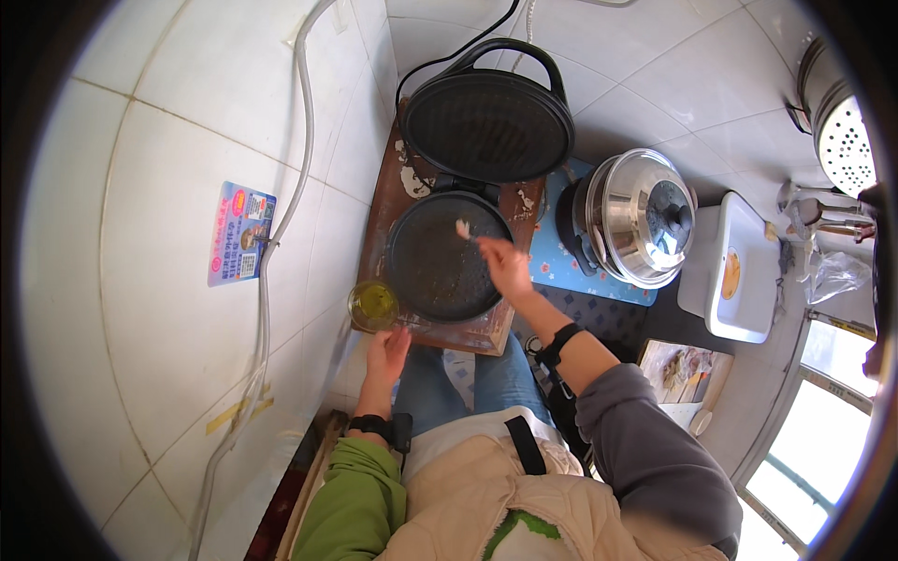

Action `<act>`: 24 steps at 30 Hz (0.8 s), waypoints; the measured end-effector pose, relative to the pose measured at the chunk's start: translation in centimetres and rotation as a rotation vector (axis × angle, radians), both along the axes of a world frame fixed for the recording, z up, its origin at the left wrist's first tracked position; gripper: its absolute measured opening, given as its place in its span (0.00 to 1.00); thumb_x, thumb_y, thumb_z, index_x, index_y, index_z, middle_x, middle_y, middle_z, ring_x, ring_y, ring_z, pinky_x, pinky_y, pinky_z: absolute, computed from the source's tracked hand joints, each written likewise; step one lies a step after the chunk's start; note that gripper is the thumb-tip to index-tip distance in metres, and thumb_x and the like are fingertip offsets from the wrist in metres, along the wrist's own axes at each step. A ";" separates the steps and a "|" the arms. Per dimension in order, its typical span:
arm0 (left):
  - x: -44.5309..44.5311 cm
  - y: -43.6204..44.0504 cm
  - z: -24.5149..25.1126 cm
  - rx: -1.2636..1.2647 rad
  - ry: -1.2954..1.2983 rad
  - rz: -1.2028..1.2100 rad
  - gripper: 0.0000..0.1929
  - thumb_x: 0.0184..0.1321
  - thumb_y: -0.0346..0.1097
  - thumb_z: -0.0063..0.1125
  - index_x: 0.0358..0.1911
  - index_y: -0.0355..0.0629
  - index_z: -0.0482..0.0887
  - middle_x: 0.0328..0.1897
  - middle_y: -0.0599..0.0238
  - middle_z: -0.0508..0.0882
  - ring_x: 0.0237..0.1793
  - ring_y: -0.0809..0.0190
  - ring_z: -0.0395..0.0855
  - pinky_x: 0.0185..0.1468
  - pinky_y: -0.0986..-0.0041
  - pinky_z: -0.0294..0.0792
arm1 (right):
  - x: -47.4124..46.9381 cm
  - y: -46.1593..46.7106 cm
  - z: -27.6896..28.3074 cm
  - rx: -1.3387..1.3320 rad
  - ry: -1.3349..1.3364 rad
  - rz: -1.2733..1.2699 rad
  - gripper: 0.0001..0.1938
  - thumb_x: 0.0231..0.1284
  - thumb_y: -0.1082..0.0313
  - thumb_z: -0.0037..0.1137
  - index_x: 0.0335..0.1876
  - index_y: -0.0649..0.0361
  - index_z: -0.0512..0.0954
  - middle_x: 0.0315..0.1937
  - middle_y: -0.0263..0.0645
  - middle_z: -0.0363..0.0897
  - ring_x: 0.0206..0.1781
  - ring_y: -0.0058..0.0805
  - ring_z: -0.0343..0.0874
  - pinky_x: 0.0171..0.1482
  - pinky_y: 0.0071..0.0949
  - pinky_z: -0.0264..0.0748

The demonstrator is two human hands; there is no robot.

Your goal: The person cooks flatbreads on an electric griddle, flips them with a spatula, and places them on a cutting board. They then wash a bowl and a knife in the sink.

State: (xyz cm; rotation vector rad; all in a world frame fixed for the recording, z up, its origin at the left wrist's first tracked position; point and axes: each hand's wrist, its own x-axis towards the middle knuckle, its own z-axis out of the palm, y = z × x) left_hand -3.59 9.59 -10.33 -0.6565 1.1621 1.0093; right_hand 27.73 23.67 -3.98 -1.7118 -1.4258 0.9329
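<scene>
In front of me an electric griddle stands with its ridged black lid (487, 126) raised. Over its round lower plate (449, 280), my right hand (506, 266) grips a small utensil with a pale tip (463, 229), perhaps a brush; motion blur hides its exact shape. The dark plate surface carries small specks and a slight sheen. A clear glass bowl of yellow-green oil (374, 301) sits at the left front corner of the wooden table. My left hand (388, 356) is just below that bowl at the table's front edge, with nothing visible in it.
The worn brown wooden table (515, 315) carries the griddle. Right of it stands a steamer pot with a glass-and-steel lid (649, 217) on a blue floral mat (554, 259). A white basin (751, 280) and a cutting board (659, 350) lie further right. A tiled wall (182, 161) closes the left.
</scene>
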 end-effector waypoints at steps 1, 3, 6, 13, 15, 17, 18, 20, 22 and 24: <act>0.3 -0.2 0.1 0.060 0.000 -0.090 0.24 0.69 0.29 0.54 0.68 0.38 0.70 0.69 0.54 0.75 0.70 0.50 0.75 0.75 0.55 0.69 | -0.8 -1.4 0.4 -0.025 0.027 0.090 0.09 0.70 0.72 0.58 0.51 0.59 0.86 0.43 0.49 0.87 0.45 0.48 0.88 0.47 0.39 0.83; 1.2 -0.5 0.2 0.056 0.080 -0.253 0.23 0.70 0.31 0.54 0.68 0.39 0.72 0.68 0.59 0.78 0.70 0.51 0.76 0.74 0.57 0.69 | -1.7 -4.1 1.2 -0.018 0.024 0.264 0.09 0.69 0.73 0.58 0.50 0.60 0.86 0.45 0.49 0.87 0.46 0.49 0.88 0.48 0.40 0.83; 2.5 -0.7 0.5 0.060 0.109 -0.364 0.26 0.71 0.36 0.55 0.72 0.45 0.72 0.72 0.68 0.76 0.74 0.59 0.73 0.77 0.61 0.60 | -1.5 -5.7 1.6 -0.077 -0.053 0.409 0.08 0.69 0.73 0.58 0.49 0.61 0.86 0.44 0.49 0.87 0.47 0.50 0.87 0.49 0.42 0.83; 3.3 -1.0 0.8 0.075 0.150 -0.541 0.25 0.73 0.41 0.54 0.73 0.51 0.73 0.74 0.73 0.76 0.73 0.64 0.74 0.74 0.68 0.58 | 3.5 1.1 -0.5 0.165 -0.226 -0.011 0.12 0.68 0.75 0.56 0.53 0.61 0.84 0.38 0.49 0.85 0.43 0.49 0.86 0.46 0.40 0.83; 3.0 -1.1 0.8 0.050 0.143 -0.529 0.25 0.73 0.39 0.53 0.72 0.52 0.74 0.74 0.74 0.76 0.72 0.65 0.74 0.73 0.68 0.59 | 3.5 0.4 -0.2 0.152 -0.254 0.071 0.13 0.68 0.76 0.56 0.54 0.61 0.83 0.38 0.49 0.84 0.43 0.49 0.86 0.46 0.41 0.83; 2.6 -1.3 0.9 0.068 0.142 -0.575 0.24 0.72 0.38 0.52 0.72 0.53 0.74 0.73 0.74 0.77 0.71 0.66 0.75 0.72 0.69 0.60 | 2.2 -2.3 0.4 0.128 -0.267 0.285 0.14 0.67 0.76 0.56 0.55 0.60 0.83 0.39 0.48 0.84 0.43 0.48 0.86 0.46 0.41 0.83; 2.3 -1.4 0.9 0.072 0.155 -0.606 0.24 0.72 0.38 0.52 0.72 0.54 0.75 0.73 0.75 0.77 0.71 0.66 0.75 0.71 0.69 0.60 | 1.5 -4.4 0.9 0.135 -0.218 0.364 0.14 0.66 0.76 0.56 0.56 0.59 0.83 0.40 0.48 0.84 0.44 0.48 0.86 0.47 0.42 0.83; 1.8 -1.7 0.9 0.109 0.166 -0.618 0.24 0.72 0.41 0.55 0.71 0.52 0.76 0.71 0.72 0.79 0.69 0.66 0.76 0.69 0.70 0.61 | -0.4 -8.3 1.8 0.058 -0.154 0.471 0.15 0.65 0.76 0.55 0.56 0.59 0.82 0.40 0.47 0.84 0.46 0.48 0.85 0.48 0.43 0.83; 1.2 -2.0 1.0 0.110 0.185 -0.629 0.24 0.72 0.42 0.57 0.70 0.51 0.77 0.70 0.70 0.80 0.68 0.66 0.77 0.67 0.70 0.61 | -1.1 -10.0 2.1 -0.050 -0.101 0.579 0.15 0.64 0.75 0.54 0.54 0.59 0.83 0.38 0.45 0.84 0.48 0.48 0.85 0.50 0.44 0.83; 0.4 -2.4 1.0 0.064 0.209 -0.648 0.24 0.73 0.42 0.56 0.70 0.50 0.77 0.70 0.70 0.81 0.67 0.66 0.77 0.66 0.70 0.62 | -0.3 -9.0 1.7 0.061 -0.168 0.451 0.15 0.64 0.76 0.55 0.55 0.58 0.83 0.41 0.47 0.84 0.47 0.48 0.85 0.49 0.44 0.83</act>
